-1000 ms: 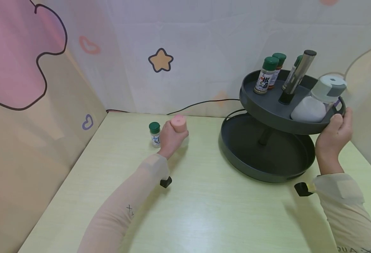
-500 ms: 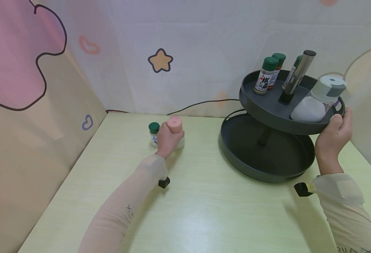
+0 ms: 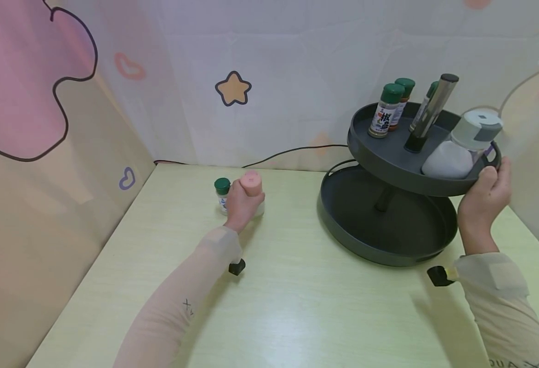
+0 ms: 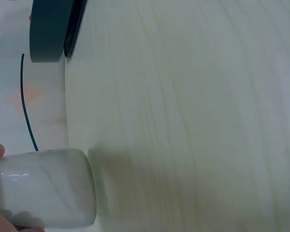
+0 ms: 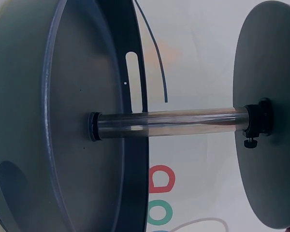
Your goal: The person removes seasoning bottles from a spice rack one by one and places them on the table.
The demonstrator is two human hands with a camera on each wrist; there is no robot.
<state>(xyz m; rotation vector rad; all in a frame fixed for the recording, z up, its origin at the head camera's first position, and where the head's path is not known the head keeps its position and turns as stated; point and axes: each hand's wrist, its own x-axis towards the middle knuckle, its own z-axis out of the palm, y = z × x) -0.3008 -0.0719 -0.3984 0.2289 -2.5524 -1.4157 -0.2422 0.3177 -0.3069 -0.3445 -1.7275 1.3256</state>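
My left hand point(image 3: 241, 208) grips a small bottle with a pink cap point(image 3: 251, 183) over the back of the table. In the left wrist view its pale, glossy body point(image 4: 46, 188) shows, with the base close to the tabletop. Right beside that hand stands a spice jar with a green cap point(image 3: 222, 187), partly hidden behind it. My right hand point(image 3: 486, 207) holds the rim of a dark two-tier turntable rack's upper tray point(image 3: 389, 174) by its handle. That tray carries several green-capped spice jars point(image 3: 381, 118) and a white bottle with a grey-white lid point(image 3: 450, 159).
The rack's lower tray point(image 3: 361, 249) rests on the table at the right. A metal post point(image 5: 193, 122) joins the two tiers, with a small screw under the upper one. Along the back edge a thin black cable point(image 3: 297, 148) runs against the patterned wall cloth.
My left hand has moved slightly left and lower with the pink-capped bottle, closer to the green-capped spice jar, which has shifted slightly left. My right hand and the rack have stayed in place.
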